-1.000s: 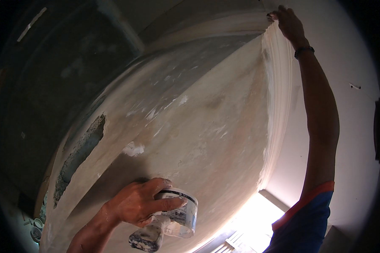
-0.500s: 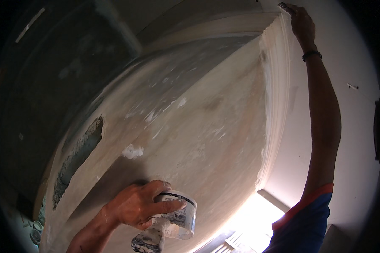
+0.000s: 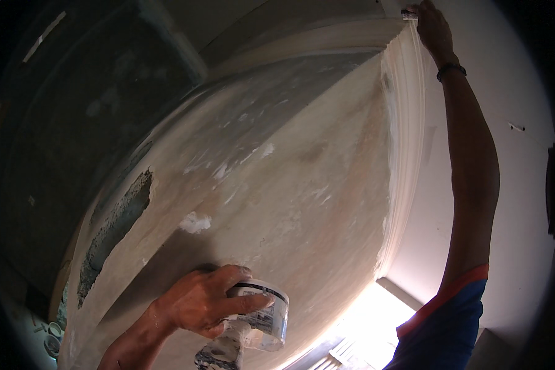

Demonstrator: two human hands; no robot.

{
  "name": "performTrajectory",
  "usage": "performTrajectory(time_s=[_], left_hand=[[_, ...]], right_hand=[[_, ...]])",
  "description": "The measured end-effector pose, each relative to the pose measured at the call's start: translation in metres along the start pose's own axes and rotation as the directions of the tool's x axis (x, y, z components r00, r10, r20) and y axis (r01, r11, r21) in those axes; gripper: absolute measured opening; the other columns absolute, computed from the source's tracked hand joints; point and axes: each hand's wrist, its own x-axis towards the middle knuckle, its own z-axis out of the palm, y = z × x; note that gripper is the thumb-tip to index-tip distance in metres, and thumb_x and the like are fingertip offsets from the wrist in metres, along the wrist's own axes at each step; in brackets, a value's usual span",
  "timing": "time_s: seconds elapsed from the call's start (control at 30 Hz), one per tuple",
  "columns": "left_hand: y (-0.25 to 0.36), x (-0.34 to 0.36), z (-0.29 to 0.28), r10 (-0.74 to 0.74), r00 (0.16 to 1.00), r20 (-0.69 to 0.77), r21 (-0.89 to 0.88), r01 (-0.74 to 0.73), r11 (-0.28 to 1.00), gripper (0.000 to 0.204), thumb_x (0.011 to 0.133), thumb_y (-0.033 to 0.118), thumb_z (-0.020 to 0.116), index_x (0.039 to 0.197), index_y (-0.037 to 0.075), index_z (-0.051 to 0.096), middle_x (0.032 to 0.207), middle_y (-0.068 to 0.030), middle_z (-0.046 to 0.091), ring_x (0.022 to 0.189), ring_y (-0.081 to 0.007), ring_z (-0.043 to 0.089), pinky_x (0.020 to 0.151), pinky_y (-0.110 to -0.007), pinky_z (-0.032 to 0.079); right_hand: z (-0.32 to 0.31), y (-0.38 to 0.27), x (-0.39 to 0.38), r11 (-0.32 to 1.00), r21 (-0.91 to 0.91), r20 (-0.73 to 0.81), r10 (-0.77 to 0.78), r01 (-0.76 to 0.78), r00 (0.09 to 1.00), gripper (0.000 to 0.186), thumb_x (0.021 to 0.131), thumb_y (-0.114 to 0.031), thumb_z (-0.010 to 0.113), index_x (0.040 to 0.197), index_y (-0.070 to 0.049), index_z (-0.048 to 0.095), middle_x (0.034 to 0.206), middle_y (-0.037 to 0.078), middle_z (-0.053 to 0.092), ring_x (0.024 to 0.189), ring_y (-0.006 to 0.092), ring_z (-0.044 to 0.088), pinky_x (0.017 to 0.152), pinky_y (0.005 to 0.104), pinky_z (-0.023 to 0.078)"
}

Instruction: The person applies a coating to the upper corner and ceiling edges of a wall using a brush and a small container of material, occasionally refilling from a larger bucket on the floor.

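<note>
My left hand (image 3: 206, 301) is closed on a small white plastic tub (image 3: 276, 314) with a dark stripe below its rim. A putty-smeared tool handle (image 3: 221, 351) hangs below those fingers, beside the tub; its blade cannot be made out. High at the upper right, my right hand (image 3: 436, 31) grips a small scraper-like tool (image 3: 408, 15), only partly visible. That tool sits at the corner end of the pale crown moulding (image 3: 404, 142), where wall and ceiling meet. A dark bracelet (image 3: 451, 71) circles my right wrist.
The plastered wall (image 3: 296, 185) carries white patches and a long ragged opening (image 3: 114, 237) at left. A pale ceiling (image 3: 438, 216) lies behind my right arm. Bright light enters through an opening (image 3: 367, 320) lower right. Several small containers (image 3: 53, 336) stand far below at lower left.
My right hand has shifted slightly left and up, bringing the small tool to the moulding's corner end. The left hand and the tub have barely moved.
</note>
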Motion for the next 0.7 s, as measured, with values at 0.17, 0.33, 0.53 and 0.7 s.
performTrajectory(time_s=[0.17, 0.33, 0.53, 0.7], left_hand=[[-0.001, -0.002, 0.000, -0.004, 1.000, 0.006, -0.015, 0.005, 1.000, 0.068, 0.064, 0.034, 0.059, 0.132, 0.027, 0.056, 0.114, -0.0225, 0.056, 0.085, -0.0326, 0.064, 0.068, -0.039, 0.057], [-0.001, 0.000, 0.000, 0.000, 1.000, 0.026, -0.015, 0.001, 1.000, 0.068, 0.064, 0.034, 0.060, 0.132, 0.026, 0.056, 0.113, -0.0227, 0.056, 0.087, -0.0323, 0.063, 0.067, -0.039, 0.057], [0.000, 0.000, 0.001, -0.001, 1.000, 0.014, -0.014, 0.001, 1.000, 0.065, 0.068, 0.038, 0.057, 0.132, 0.026, 0.056, 0.111, -0.0227, 0.056, 0.086, -0.0322, 0.063, 0.067, -0.039, 0.057], [-0.004, -0.001, 0.004, 0.012, 1.000, -0.004, -0.050, -0.013, 0.999, 0.059, 0.079, 0.049, 0.045, 0.133, 0.026, 0.055, 0.111, -0.0227, 0.056, 0.086, -0.0321, 0.063, 0.068, -0.039, 0.056]], right_hand=[[0.009, 0.009, -0.003, 0.996, -0.004, 0.008, -0.086, 0.086, 0.996, 0.031, 0.085, 0.004, 0.045, 0.098, -0.007, 0.071, 0.105, 0.014, 0.062, 0.102, 0.0324, 0.058, 0.093, 0.0424, 0.048], [0.015, 0.019, -0.004, 0.977, -0.077, 0.044, -0.197, 0.200, 0.979, 0.030, 0.089, -0.003, 0.046, 0.107, -0.011, 0.068, 0.104, 0.010, 0.060, 0.099, 0.0318, 0.061, 0.088, 0.0419, 0.051], [0.018, 0.005, -0.014, 0.973, -0.020, 0.054, -0.228, 0.230, 0.972, 0.030, 0.087, -0.002, 0.047, 0.106, -0.012, 0.068, 0.103, 0.009, 0.059, 0.098, 0.0300, 0.060, 0.089, 0.0400, 0.051], [0.029, 0.006, -0.016, 0.981, -0.044, 0.035, -0.185, 0.187, 0.982, 0.029, 0.087, -0.002, 0.048, 0.105, -0.012, 0.068, 0.102, 0.008, 0.059, 0.098, 0.0302, 0.059, 0.089, 0.0405, 0.050]])
